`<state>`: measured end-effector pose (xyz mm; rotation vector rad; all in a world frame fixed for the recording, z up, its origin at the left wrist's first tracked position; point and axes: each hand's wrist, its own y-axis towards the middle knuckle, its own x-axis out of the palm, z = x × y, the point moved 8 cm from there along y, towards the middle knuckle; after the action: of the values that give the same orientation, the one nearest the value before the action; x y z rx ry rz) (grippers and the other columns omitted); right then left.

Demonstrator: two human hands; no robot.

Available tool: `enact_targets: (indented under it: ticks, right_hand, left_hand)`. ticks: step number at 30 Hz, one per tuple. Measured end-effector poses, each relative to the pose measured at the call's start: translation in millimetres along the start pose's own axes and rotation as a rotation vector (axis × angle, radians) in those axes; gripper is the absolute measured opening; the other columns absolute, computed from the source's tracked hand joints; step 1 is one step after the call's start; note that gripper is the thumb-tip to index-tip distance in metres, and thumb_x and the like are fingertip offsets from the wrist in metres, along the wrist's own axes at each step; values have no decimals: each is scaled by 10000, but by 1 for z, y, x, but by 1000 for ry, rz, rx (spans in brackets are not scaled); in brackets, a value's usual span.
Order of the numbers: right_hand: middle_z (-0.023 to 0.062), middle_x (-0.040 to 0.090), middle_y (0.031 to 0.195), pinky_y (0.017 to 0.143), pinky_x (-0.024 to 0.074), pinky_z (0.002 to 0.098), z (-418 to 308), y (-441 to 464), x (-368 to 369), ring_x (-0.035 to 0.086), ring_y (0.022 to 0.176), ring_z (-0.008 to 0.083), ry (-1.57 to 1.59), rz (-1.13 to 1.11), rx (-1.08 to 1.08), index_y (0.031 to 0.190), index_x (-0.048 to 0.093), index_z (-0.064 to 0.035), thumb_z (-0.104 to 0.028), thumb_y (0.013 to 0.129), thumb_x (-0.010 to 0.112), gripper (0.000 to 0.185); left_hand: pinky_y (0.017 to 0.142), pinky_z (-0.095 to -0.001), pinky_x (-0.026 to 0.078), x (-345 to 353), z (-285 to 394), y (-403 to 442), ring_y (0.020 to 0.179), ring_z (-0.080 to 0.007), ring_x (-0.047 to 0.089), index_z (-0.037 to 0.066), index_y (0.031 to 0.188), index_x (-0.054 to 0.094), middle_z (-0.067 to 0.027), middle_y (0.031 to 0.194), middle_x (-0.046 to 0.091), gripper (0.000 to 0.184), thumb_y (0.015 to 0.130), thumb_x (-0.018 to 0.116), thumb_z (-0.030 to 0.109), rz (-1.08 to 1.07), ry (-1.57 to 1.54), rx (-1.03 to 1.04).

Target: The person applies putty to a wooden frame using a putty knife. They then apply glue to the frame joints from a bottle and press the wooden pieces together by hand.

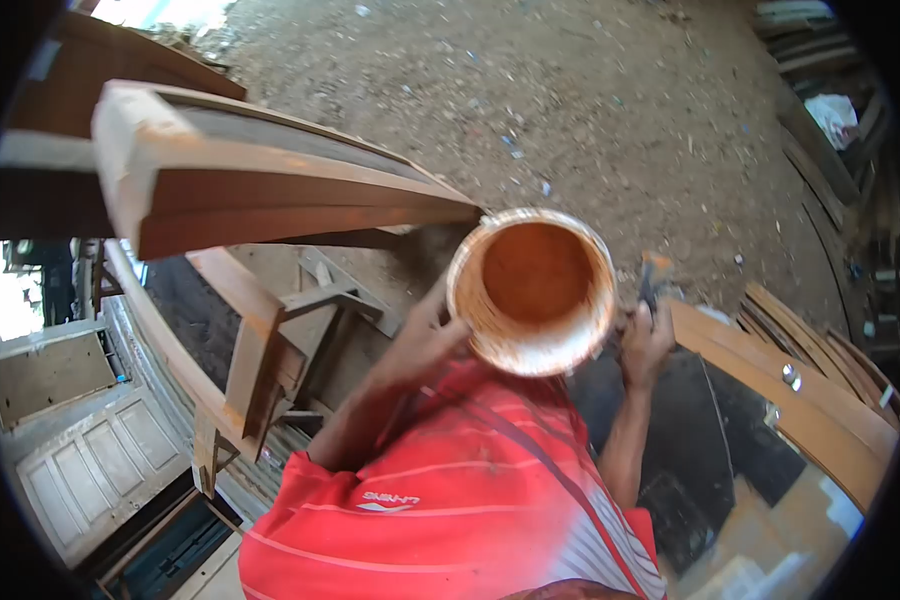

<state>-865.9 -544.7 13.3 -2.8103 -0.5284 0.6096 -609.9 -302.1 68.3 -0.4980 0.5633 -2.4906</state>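
A round white bucket (460,290), its rim and inner wall smeared orange-brown, is held in front of the red shirt. Orange-brown matter (537,272) covers its bottom. My left hand (432,335) is closed on the bucket's left side, with the thumb against the outer wall. Just right of the bucket, my right hand (648,342) is closed around a short dark tool (654,280) with an orange-stained end; I cannot tell whether it is a brush or a scraper.
A long wooden frame (300,195) reaches in from the left, close to the bucket. Below it stand wooden supports (255,370). A brown wooden panel (790,385) lies at right, beside stacked planks (815,340). Debris is scattered over the dirt floor (610,110). Panelled doors (100,460) lean at lower left.
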Motion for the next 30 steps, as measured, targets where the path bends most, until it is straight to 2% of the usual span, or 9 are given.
enact_targets:
  ticks: [2,5,10,11,12,14,17,23,30]
  right_hand:
    - [18,647,817,566,511,256,-45,26,18,589,621,69,217,-20,-126,1108,644,-29,-220,1087,552,213]
    - [28,666,867,568,513,253,-74,80,31,592,637,59,149,-163,-134,1122,631,-27,-202,1096,548,195]
    - [25,663,852,580,518,252,-117,164,45,624,670,63,115,-164,-128,1139,632,-42,-192,1087,569,170]
    - [23,662,848,582,520,253,-129,180,59,627,674,62,113,-195,-127,1140,635,-45,-190,1086,572,166]
    - [21,661,851,586,524,255,-140,196,68,624,673,63,97,-206,-109,1151,635,-48,-187,1086,574,165]
    - [12,654,846,574,511,245,-148,229,74,604,665,58,3,-275,-61,1165,634,-55,-189,1091,577,164]
    - [10,629,890,528,448,220,-184,269,98,576,656,54,113,-292,-89,1174,613,-44,-204,1103,563,182]
    - [28,615,910,533,438,219,-247,343,175,561,645,66,197,-392,-188,1275,578,-4,-158,1090,557,241]
    - [15,621,860,514,440,227,-314,443,255,550,609,56,69,-665,-292,1345,577,-4,-163,1089,579,302]
  left_hand:
    - [823,-327,658,2,7,30,1214,-220,686,26,1665,267,-150,1480,581,720,993,523,35,54,19,-3]
    - [962,-352,620,11,18,80,1283,-231,632,27,1685,239,-158,1523,537,730,1009,511,-18,125,-120,-46]
    - [930,-327,635,7,60,169,1275,-230,643,50,1688,241,-164,1521,543,742,990,474,-42,208,-179,34]
    - [952,-392,656,-3,56,182,1272,-272,665,36,1670,267,-188,1509,551,704,1009,499,-28,242,-77,20]
    - [1030,-382,593,-15,43,198,1299,-234,631,28,1660,309,-165,1518,554,688,1016,550,8,262,65,139]
    - [1137,-373,475,-16,84,208,1362,-216,559,28,1646,356,-123,1515,566,712,978,599,65,330,138,1]
    - [1247,-375,348,-20,127,233,1500,-263,434,15,1681,279,-193,1612,476,804,940,584,82,392,129,216]
    - [1146,-380,466,-22,173,284,1364,-264,551,50,1698,249,-195,1534,532,822,934,551,58,457,-217,5]
    - [1124,-362,454,-44,195,345,1277,-216,575,27,1638,367,-151,1452,607,745,916,551,33,665,-131,82]
